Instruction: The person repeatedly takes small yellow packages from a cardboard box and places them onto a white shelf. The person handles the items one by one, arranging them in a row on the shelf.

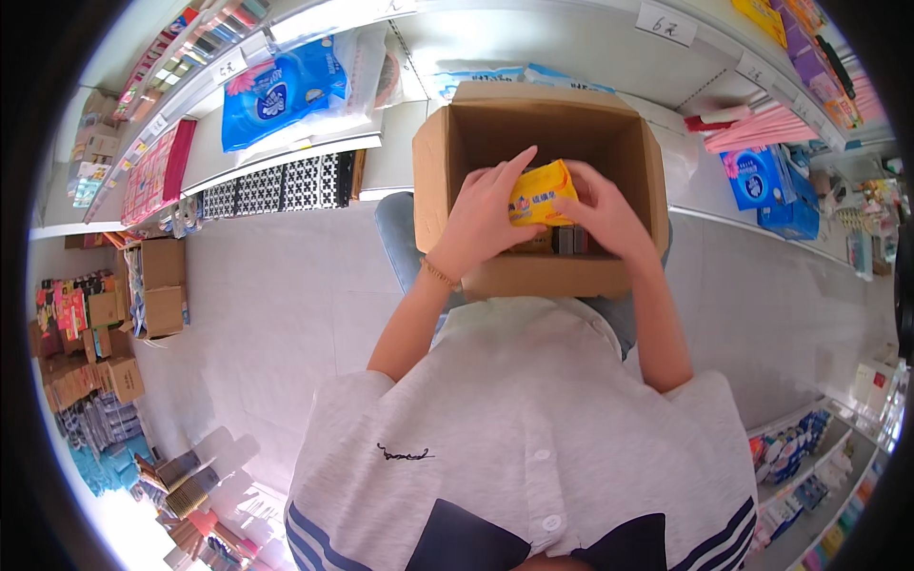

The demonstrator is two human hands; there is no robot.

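Note:
Between my two hands is a yellow soap packet [544, 194] bearing printed writing. My left hand [489, 207] grips its left end, the index finger raised. At the packet's right end, the fingers and thumb of my right hand [603, 207] close on it. Both hands are over the mouth of an open cardboard box [546, 278], its flaps spread outward. Small boxed goods [568, 240] lie inside, partly hidden by the packet and my hands. The box rests at my lap against a white shelf.
Blue tissue packs [285, 93] stand on the left shelf, with more blue packs [757, 178] at the right. Handwritten price tags [665, 25] line the upper shelf edge. Cartons [163, 285] stand on the floor at the left. Stocked shelves [807, 471] occupy the lower right.

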